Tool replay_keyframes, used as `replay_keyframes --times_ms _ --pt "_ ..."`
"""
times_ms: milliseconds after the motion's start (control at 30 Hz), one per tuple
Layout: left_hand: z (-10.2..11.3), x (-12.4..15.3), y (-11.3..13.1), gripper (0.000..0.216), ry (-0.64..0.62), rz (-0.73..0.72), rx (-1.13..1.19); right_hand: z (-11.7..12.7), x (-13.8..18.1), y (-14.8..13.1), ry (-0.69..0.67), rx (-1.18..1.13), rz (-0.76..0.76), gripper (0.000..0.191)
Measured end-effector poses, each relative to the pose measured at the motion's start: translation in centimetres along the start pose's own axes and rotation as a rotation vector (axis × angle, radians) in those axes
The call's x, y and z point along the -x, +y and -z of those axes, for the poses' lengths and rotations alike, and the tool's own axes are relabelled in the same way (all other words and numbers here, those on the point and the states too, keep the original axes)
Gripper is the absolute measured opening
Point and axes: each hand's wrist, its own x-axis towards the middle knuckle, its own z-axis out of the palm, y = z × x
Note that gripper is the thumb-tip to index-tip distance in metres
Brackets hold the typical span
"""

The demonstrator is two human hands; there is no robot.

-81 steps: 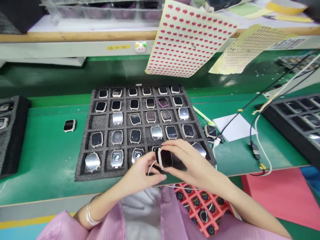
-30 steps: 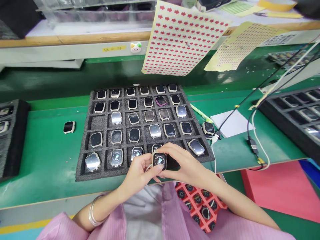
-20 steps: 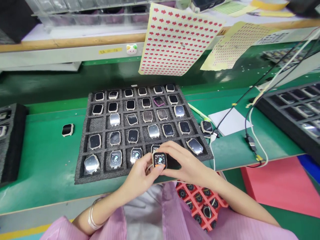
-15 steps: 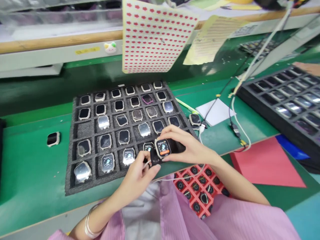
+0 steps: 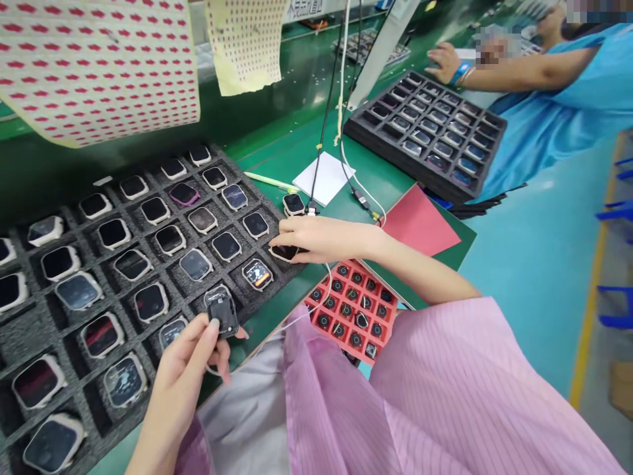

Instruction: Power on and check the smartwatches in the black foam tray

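My left hand pinches a small black square charging fixture with a white cable; nothing sits on its face. It hovers over the near edge of a dark foam tray full of strapless smartwatches, partly hiding one of them. My right hand reaches to the tray's right corner, fingers curled around the edges of a dark-screened smartwatch. Between the hands, a smartwatch with a lit screen and an orange strip lies in its compartment. A purple-cased watch sits farther back.
Beyond the tray lie another watch, a green pen, white paper and hanging cables. A red tray of round black pieces is below the table edge. At right are a red sheet, another watch tray and a co-worker's arm.
The lit watch has left my right hand and now lies in the tray. My right hand has moved to a watch at the tray's corner. The view has swung right.
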Motion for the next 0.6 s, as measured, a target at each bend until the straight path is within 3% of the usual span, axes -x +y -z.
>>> replay_keyframes --times_ms 167,300,433,500,600 --pt "-1.3 -0.5 0.6 0.025 -0.032 -0.036 0.087 0.1 -0.9 0.4 -0.051 -0.037 -0.010 0.034" --pt "-1.3 -1.2 0.4 0.029 -0.100 -0.081 0.078 0.2 -0.7 1.4 -0.009 -0.116 0.040 0.033" --pt "-1.2 -1.9 -0.1 0.034 -0.185 -0.101 0.105 -0.3 0.0 1.1 0.213 -0.240 0.024 0.039" --pt "-1.3 -2.1 -0.3 0.035 -0.202 -0.106 0.125 -0.8 -0.1 -0.3 0.349 -0.315 0.071 0.038" --pt "-1.4 -2.3 -0.5 0.034 -0.249 -0.103 0.144 -1.9 -1.0 -3.4 0.447 -0.397 0.193 0.043"
